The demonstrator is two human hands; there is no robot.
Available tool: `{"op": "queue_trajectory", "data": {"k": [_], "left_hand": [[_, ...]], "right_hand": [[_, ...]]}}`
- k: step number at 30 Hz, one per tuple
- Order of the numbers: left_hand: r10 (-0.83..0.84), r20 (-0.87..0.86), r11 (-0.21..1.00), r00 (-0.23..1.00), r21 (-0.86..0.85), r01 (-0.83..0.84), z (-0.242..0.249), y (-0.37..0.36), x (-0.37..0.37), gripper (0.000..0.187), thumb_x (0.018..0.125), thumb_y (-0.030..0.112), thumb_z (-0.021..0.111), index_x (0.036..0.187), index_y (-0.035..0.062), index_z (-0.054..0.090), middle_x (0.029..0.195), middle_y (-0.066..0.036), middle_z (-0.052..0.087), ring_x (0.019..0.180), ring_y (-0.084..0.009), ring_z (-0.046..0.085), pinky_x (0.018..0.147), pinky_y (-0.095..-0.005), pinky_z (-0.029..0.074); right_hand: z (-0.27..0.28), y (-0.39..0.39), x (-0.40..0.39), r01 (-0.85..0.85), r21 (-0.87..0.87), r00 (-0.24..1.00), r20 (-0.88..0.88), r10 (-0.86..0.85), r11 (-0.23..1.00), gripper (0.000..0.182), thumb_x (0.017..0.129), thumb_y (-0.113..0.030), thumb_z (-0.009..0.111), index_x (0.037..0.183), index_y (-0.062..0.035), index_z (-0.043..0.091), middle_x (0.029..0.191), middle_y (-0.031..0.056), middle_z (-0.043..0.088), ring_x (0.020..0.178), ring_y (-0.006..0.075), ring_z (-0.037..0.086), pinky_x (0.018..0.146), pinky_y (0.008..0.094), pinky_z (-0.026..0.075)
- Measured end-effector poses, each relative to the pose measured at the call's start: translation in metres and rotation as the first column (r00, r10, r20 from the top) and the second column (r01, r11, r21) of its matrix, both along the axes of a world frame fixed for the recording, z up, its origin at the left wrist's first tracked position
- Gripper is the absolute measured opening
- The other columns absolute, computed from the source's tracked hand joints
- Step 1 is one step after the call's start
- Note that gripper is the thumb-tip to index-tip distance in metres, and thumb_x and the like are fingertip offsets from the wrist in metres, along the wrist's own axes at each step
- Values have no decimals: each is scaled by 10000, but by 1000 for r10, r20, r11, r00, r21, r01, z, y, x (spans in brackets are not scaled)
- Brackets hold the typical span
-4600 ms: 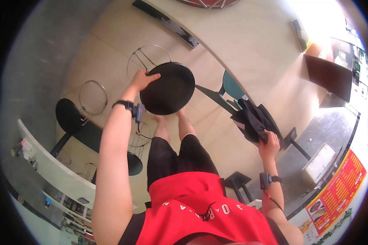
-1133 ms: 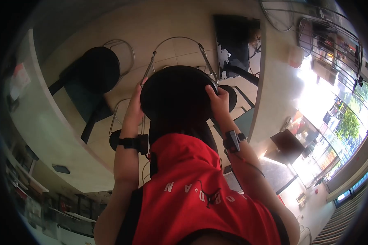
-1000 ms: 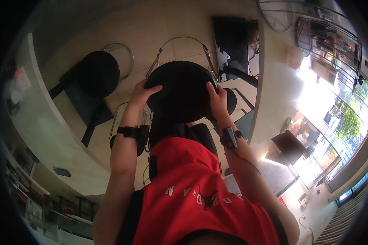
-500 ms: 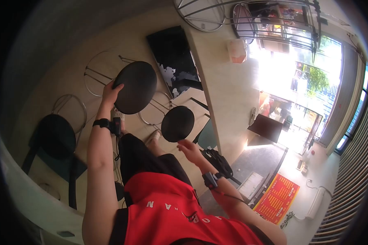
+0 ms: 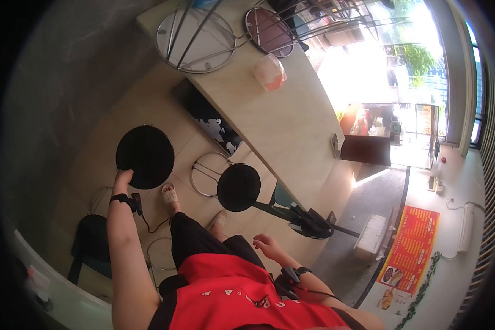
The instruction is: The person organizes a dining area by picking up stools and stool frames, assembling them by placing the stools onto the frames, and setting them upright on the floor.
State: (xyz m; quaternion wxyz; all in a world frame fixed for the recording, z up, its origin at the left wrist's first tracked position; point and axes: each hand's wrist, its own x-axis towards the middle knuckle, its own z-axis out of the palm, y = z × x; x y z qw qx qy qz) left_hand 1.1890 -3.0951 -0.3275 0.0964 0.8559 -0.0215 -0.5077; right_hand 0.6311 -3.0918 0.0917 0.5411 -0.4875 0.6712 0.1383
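A stool with a round black seat [image 5: 145, 157] is at the left, and my left hand [image 5: 125, 177] is closed on the near edge of that seat. Its legs are mostly hidden beneath the seat. A second black-topped stool [image 5: 238, 187] with a metal ring base stands on the floor ahead of my feet. My right hand [image 5: 267, 246] hangs in the air beyond my right knee, fingers loosely bent and apart, holding nothing. That hand is nearest to the second stool but does not touch it.
A long pale table [image 5: 280, 121] runs along the right, with upturned stools [image 5: 195, 41] and a tissue pack [image 5: 270, 72] on it. A dark chair [image 5: 92, 242] stands at the lower left. A black bag [image 5: 312, 223] hangs by the table's end.
The stool in my left hand has moved left and lower, away from the table, and its seat now faces up more. My right hand has drawn back toward my body. My view has shifted.
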Motion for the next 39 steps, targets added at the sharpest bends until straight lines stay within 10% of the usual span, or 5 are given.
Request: {"op": "queue_trajectory", "data": {"k": [3, 5, 11, 15, 39], "left_hand": [[-90, -1, 860, 996, -505, 77, 114, -86, 24, 802, 842, 374, 664, 1464, -2, 324, 1506, -214, 347, 1360, -338, 397, 1102, -391, 350], [114, 131, 439, 985, -896, 68, 223, -178, 20, 888, 800, 435, 750, 1451, 3, 328, 1501, -195, 344, 1408, -309, 305, 1139, -423, 268], [111, 225, -151, 968, -959, 240, 478, -327, 2, 600, 824, 290, 762, 1271, -9, 497, 1211, -127, 568, 1096, -188, 547, 933, -320, 431], [56, 201, 33, 978, -979, 199, 477, -336, -5, 141, 833, 144, 701, 788, 23, 644, 632, -10, 601, 574, -82, 557, 596, -229, 445], [389, 84, 279, 918, -960, -31, 685, 22, -447, 239, 783, 146, 657, 652, 132, 456, 511, 19, 444, 396, -96, 440, 397, -227, 353]], "right_hand": [[4, 4, -7, 48, -31, 999, 10, -48, 998, 325, 948, -218, 566, 1137, 44, 608, 1003, 115, 679, 880, 186, 664, 803, 312, 521], [2, 19, -23, 132, -35, 991, 26, -131, 991, 325, 944, -216, 560, 1132, 45, 607, 1000, 123, 679, 872, 190, 665, 795, 315, 523], [20, 51, -49, 360, -120, 933, 43, -357, 925, 346, 925, -241, 580, 1129, 36, 611, 997, 129, 682, 855, 193, 667, 776, 313, 522], [18, 83, -71, 463, -175, 886, 68, -458, 869, 347, 917, -243, 589, 1126, 33, 619, 993, 132, 685, 846, 199, 669, 767, 316, 523], [-60, 246, -455, 660, -107, 737, 283, -614, 744, 352, 892, -254, 606, 1092, 35, 628, 916, 119, 693, 763, 177, 649, 705, 321, 524]]}}
